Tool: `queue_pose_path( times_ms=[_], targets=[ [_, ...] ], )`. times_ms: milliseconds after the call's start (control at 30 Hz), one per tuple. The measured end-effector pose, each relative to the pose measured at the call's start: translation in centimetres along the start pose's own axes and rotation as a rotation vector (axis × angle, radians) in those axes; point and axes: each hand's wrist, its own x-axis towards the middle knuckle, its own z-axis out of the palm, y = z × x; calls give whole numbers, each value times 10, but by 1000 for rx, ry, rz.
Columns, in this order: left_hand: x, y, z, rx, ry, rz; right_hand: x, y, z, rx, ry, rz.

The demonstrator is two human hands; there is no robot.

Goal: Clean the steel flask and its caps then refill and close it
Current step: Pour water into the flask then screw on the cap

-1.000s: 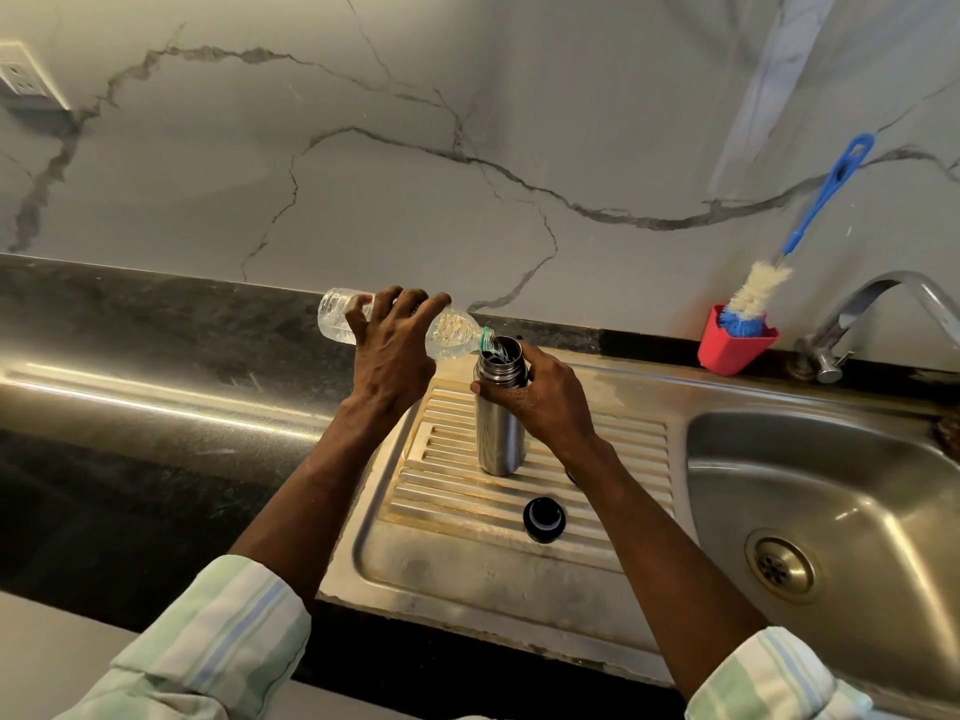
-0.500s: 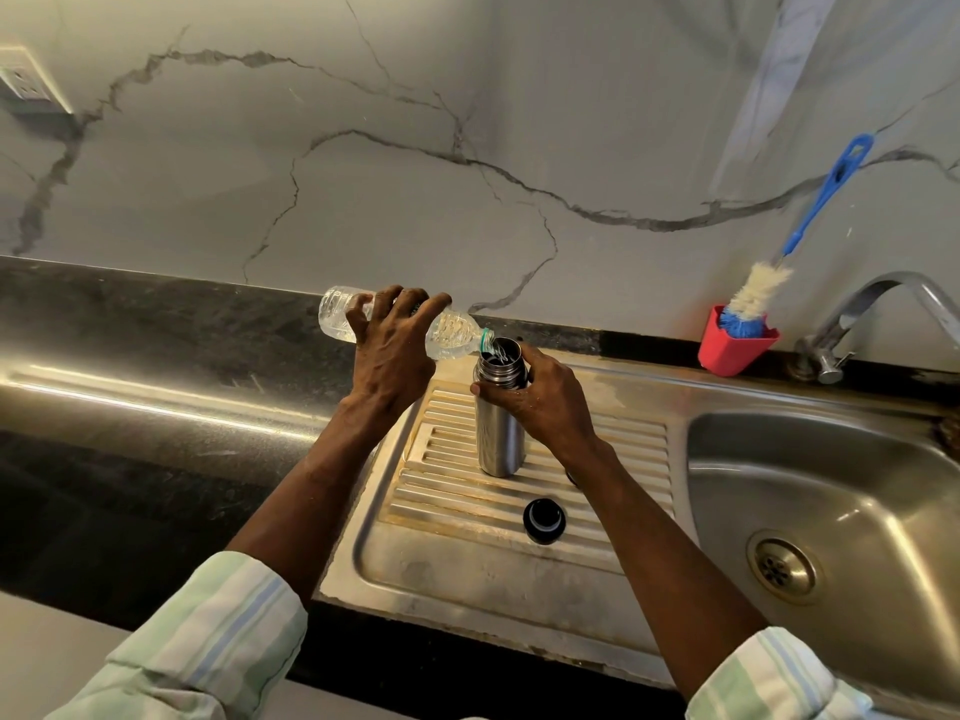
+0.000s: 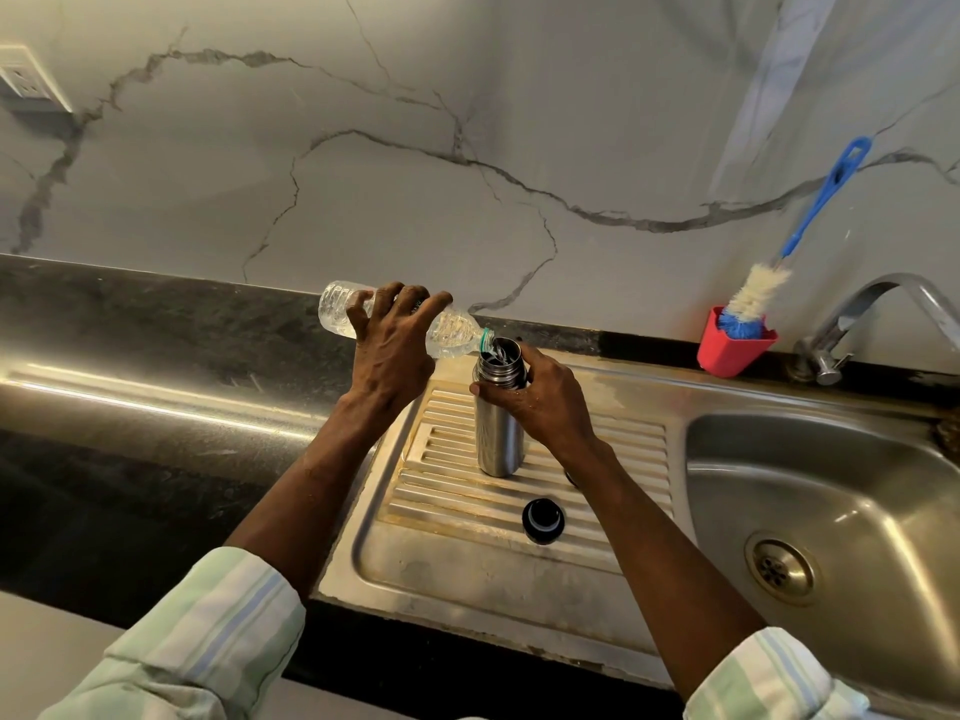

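left hand point(image 3: 387, 350): gripping, tilted | right hand point(image 3: 540, 394): curled, gripping

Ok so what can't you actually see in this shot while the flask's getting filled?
Head view only:
- Water level in the steel flask: opaque wall hides it.
- A dark object on the drainboard: the right forearm covers nearly all of it.
- Tap spout: cut off by the right edge.
- Wall socket: cut off at the left edge.
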Motion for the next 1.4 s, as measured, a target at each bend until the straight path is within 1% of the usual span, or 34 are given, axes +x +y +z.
queue_pose_path(
  times_ms=[600,800,1100,1400],
  targets=[
    [3,-1,2,15,31,16,0,0,0,4,-4,-1],
    [3,1,-4,23,5,6,0,1,1,1,-2,-3],
    [4,0,0,61,50,27,-1,0,0,7,-7,-11],
    [4,1,-3,76,57,31,-1,-1,-1,16,-12,-11]
  ],
)
